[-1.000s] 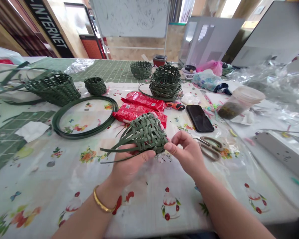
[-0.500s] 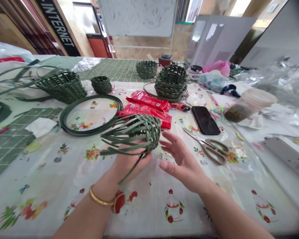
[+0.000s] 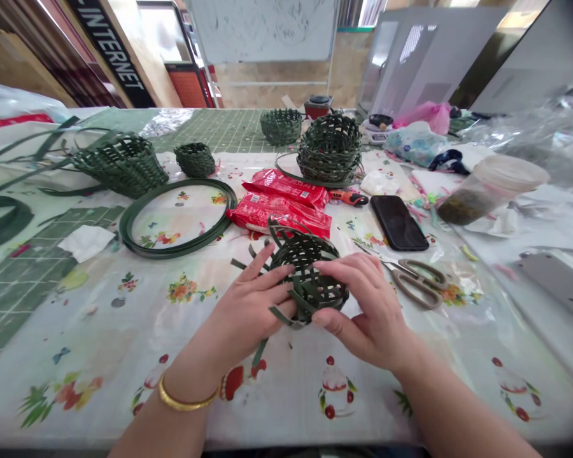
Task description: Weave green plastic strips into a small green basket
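Observation:
A dark green woven basket (image 3: 310, 254) stands in front of me with its open weave toward me and loose strip ends sticking out on the left and near side. My left hand (image 3: 255, 296) is on its left side, with fingers spread over and among the strips. On the right, my right hand (image 3: 367, 305) grips the basket, its thumb at the near edge and its fingers over the weave. Parts of both hands' fingertips are hidden by the strips. Just beyond the basket lie red packets (image 3: 281, 213).
A coil of green strip (image 3: 176, 251) lies left, near a larger woven basket (image 3: 124, 165) and a small one (image 3: 195, 159). Another basket (image 3: 329, 149) stands behind the packets. Scissors (image 3: 417, 283), a phone (image 3: 398, 222) and a plastic tub (image 3: 496, 187) are at right.
The basket has been turned from lying sideways to facing me, and lowered slightly right. My right hand has come from apart onto it. My left hand has moved from beneath to its left side.

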Tool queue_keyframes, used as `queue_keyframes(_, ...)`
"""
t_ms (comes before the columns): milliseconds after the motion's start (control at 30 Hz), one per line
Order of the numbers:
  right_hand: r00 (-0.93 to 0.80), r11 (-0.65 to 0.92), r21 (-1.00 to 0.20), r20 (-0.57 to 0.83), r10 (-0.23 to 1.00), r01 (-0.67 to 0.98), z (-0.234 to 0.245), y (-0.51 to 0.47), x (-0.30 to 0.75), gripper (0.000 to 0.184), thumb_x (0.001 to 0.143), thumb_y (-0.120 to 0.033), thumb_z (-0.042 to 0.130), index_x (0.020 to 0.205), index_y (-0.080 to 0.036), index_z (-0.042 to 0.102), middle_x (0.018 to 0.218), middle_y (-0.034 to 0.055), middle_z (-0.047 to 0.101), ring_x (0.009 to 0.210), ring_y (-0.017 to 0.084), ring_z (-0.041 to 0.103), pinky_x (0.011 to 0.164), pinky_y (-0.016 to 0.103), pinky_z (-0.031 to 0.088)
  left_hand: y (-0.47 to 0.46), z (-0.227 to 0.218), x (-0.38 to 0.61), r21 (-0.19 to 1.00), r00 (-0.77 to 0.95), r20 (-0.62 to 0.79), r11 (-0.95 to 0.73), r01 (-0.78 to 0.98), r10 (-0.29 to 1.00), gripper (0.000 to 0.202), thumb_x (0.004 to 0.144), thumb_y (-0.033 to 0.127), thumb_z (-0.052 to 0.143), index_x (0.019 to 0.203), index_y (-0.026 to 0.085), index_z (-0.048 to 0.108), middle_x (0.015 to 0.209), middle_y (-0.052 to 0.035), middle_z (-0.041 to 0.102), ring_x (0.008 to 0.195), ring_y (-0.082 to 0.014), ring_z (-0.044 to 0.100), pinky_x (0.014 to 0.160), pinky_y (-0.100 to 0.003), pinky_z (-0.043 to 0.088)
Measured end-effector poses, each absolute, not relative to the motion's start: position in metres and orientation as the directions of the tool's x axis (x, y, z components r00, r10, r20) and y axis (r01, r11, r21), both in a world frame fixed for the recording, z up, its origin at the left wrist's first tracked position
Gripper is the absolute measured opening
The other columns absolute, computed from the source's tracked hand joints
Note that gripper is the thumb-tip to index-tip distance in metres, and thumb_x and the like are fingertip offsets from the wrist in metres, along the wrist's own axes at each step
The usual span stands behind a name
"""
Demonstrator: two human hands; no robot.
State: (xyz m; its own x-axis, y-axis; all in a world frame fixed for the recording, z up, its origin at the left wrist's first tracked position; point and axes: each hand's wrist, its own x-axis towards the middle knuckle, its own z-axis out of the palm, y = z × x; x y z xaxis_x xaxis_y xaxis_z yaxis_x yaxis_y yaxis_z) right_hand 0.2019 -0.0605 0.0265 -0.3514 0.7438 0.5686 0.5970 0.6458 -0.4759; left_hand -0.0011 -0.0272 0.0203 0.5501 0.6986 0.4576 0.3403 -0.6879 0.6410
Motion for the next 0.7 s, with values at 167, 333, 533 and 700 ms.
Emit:
queue_keyframes(167, -0.291, 0.573, -0.423, 0.564, 0.773, 0.702, 0.023, -0.061, 0.204, 0.035, 0.077, -0.034, 0.065, 0.107, -0.021, 0.052, 0.086, 0.0047, 0.063, 0.082, 0.02, 0.053, 0.076, 0.037, 0.038, -0.022, 0.016, -0.003, 0.022, 0.706, 0.565, -0.863, 0.505, 0.427, 0.024, 0.081, 0.015, 0.057, 0.101, 0.027, 0.062, 0.136, -0.0011, 0.049, 0.131, -0.0202, 0.036, 0.115, -0.045, 0.01)
queue_keyframes(333, -0.193, 0.534, -0.44, 0.613, 0.766, 0.722, 0.022, -0.061, 0.203, 0.03, 0.077, -0.031, 0.066, 0.101, -0.02, 0.052, 0.081, 0.0031, 0.063, 0.076, 0.018, 0.053, 0.07, 0.034, 0.041, -0.024, 0.019, -0.009, -0.052, 0.645, 0.662, -0.835, 0.548, 0.382, 0.032, 0.078, 0.009, 0.06, 0.105, 0.026, 0.06, 0.144, -0.0034, 0.038, 0.137, -0.0238, 0.025, 0.112, -0.046, 0.024)
queue_keyframes(533, -0.275, 0.558, -0.364, 0.595, 0.755, 0.746, 0.019, -0.075, 0.194, 0.021, 0.079, -0.021, 0.063, 0.097, -0.02, 0.053, 0.081, 0.0021, 0.065, 0.077, 0.018, 0.053, 0.074, 0.034, 0.044, -0.024, 0.022, -0.025, 0.725, 0.055, 0.518, -0.472, 0.501, 0.854, 0.017, 0.08, 0.011, 0.056, 0.092, 0.022, 0.06, 0.089, -0.0021, 0.062, 0.082, -0.0135, 0.061, 0.075, -0.027, 0.052)
queue_keyframes(700, -0.364, 0.579, -0.314, 0.534, 0.763, 0.753, 0.019, -0.088, 0.187, 0.018, 0.08, -0.013, 0.058, 0.097, -0.017, 0.057, 0.085, 0.0025, 0.066, 0.081, 0.019, 0.055, 0.077, 0.033, 0.043, -0.021, 0.021, -0.028, 0.927, 0.63, -0.356, 0.178, 0.329, 0.69, 0.027, 0.075, 0.026, 0.063, 0.1, 0.018, 0.058, 0.086, -0.004, 0.063, 0.078, -0.0161, 0.061, 0.066, -0.026, 0.053)
